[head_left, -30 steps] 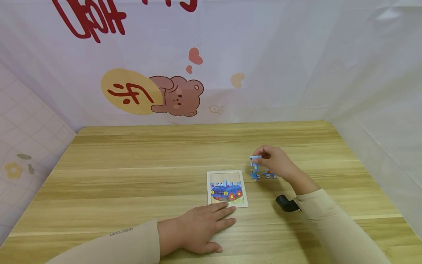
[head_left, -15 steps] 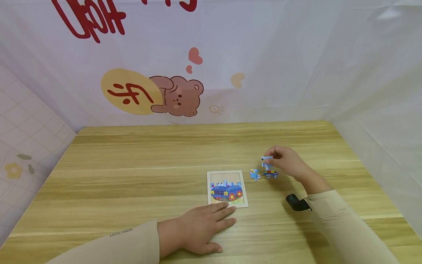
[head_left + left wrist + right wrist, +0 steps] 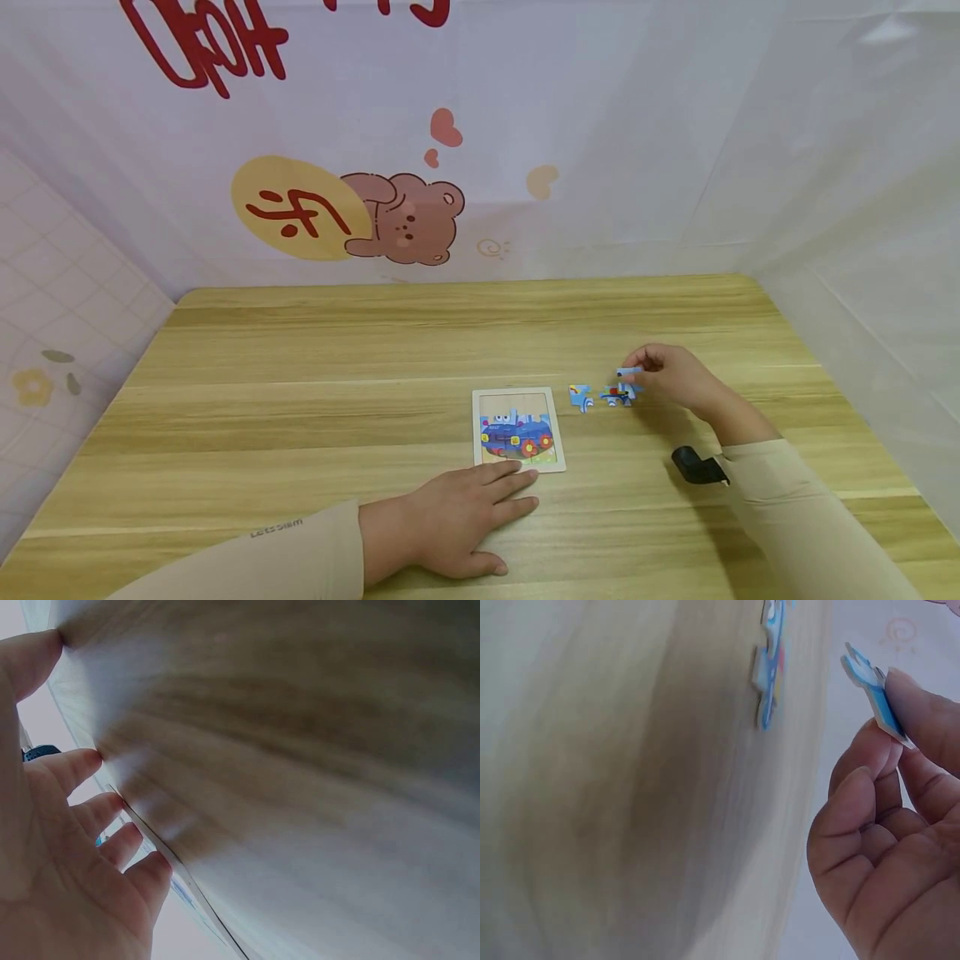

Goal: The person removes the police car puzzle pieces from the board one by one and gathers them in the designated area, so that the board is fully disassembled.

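My right hand [image 3: 678, 379] pinches a blue-and-white jigsaw piece [image 3: 877, 694] between thumb and fingers, holding it raised over the table. Just below and left of it lies a jigsaw piece with red and yellow on it [image 3: 611, 392], partly covered by the held one. Another light-blue jigsaw piece [image 3: 580, 397] lies between that and the puzzle tray. The pale-framed puzzle tray [image 3: 557, 433] has a blue vehicle picture filling its lower part; bare wood shows at its top. My left hand [image 3: 457, 521] rests with fingers spread, fingertips at the tray's near edge.
A wood-grain table [image 3: 300, 417] extends around both hands. White printed cloth [image 3: 637, 150] hangs behind it and at the sides. A black camera mount [image 3: 699, 467] sticks out from the right wrist.
My right hand has moved to the right with the pinched jigsaw piece, away from the tray and past the light-blue piece on the table. The left hand and tray stay put.
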`<action>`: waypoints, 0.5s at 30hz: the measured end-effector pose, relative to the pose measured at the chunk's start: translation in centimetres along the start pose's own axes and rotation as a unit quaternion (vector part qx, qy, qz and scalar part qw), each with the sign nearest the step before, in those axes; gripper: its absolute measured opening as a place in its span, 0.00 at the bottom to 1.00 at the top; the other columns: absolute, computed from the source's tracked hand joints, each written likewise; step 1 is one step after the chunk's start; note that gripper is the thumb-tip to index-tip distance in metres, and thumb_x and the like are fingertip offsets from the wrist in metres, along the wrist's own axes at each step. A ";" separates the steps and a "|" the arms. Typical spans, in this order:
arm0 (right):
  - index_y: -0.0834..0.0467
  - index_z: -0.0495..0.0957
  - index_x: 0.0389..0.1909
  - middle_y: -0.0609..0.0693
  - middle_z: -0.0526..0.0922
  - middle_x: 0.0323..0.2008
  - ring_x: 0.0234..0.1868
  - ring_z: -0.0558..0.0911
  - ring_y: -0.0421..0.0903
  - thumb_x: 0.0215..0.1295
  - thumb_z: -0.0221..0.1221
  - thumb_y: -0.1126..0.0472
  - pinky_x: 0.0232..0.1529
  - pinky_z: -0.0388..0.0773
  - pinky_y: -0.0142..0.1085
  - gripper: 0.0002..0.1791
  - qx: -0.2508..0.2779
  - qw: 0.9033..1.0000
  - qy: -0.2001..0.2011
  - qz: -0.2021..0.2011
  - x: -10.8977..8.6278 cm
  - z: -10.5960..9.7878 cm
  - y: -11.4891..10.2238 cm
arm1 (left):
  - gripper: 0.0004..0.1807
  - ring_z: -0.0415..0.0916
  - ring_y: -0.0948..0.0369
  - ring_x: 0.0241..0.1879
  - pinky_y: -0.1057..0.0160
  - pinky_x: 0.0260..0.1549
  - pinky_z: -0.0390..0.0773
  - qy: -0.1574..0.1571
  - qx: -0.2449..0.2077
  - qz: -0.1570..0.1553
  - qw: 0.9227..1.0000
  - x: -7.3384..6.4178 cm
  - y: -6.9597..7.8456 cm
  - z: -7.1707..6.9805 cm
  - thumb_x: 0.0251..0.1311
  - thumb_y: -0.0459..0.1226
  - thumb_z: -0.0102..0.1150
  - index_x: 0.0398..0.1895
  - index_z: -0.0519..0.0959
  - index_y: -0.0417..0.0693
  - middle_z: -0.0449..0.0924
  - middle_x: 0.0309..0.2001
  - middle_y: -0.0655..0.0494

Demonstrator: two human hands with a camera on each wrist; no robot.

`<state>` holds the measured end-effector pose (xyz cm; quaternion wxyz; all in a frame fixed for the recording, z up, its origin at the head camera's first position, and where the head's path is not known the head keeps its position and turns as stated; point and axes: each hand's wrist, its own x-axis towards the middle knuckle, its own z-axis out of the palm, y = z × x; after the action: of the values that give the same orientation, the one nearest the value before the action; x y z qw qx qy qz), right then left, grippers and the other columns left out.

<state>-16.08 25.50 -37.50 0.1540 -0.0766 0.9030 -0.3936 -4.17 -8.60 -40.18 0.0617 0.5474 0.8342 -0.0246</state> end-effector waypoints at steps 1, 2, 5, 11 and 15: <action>0.64 0.78 0.41 0.51 0.77 0.34 0.36 0.72 0.47 0.65 0.61 0.58 0.36 0.71 0.35 0.12 -0.003 1.000 -0.001 0.001 -0.1 0.0 0.1 | 0.38 0.52 0.56 0.73 0.63 0.67 0.59 0.000 0.000 0.000 1.000 0.0 0.0 0.0 0.65 0.63 0.44 0.74 0.60 0.55 0.54 0.74 0.54; 0.63 0.78 0.41 0.51 0.76 0.33 0.36 0.71 0.47 0.65 0.61 0.59 0.36 0.71 0.35 0.11 -0.005 1.000 -0.003 0.003 -0.1 0.0 0.2 | 0.38 0.52 0.56 0.73 0.64 0.67 0.59 0.000 0.001 0.000 1.000 0.0 0.0 0.0 0.65 0.63 0.44 0.74 0.60 0.55 0.54 0.74 0.54; 0.63 0.78 0.40 0.50 0.77 0.33 0.36 0.72 0.46 0.65 0.61 0.59 0.36 0.70 0.35 0.11 -0.008 1.000 -0.006 0.006 -0.3 -0.1 0.4 | 0.38 0.52 0.56 0.73 0.63 0.67 0.59 0.001 0.003 -0.001 1.000 0.0 0.0 0.0 0.65 0.63 0.44 0.73 0.60 0.55 0.55 0.74 0.54; 0.65 0.78 0.41 0.50 0.78 0.33 0.35 0.72 0.43 0.65 0.62 0.59 0.36 0.70 0.32 0.12 -0.008 1.000 -0.014 0.006 -0.5 -0.3 1.0 | 0.38 0.52 0.56 0.73 0.63 0.67 0.59 0.001 0.004 0.000 1.000 0.0 0.0 0.1 0.65 0.63 0.43 0.74 0.60 0.55 0.54 0.74 0.54; 0.66 0.78 0.42 0.49 0.78 0.34 0.35 0.72 0.42 0.65 0.62 0.59 0.34 0.70 0.31 0.13 -0.006 1.000 -0.021 0.010 -0.7 -0.5 1.5 | 0.38 0.52 0.56 0.73 0.63 0.67 0.59 0.002 0.008 0.002 1.000 0.1 0.0 0.1 0.65 0.63 0.43 0.73 0.60 0.55 0.54 0.74 0.54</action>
<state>-15.66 27.09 -38.13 0.1768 -0.0765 0.9025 -0.3852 -4.21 -8.58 -40.31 0.0559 0.5500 0.8328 -0.0302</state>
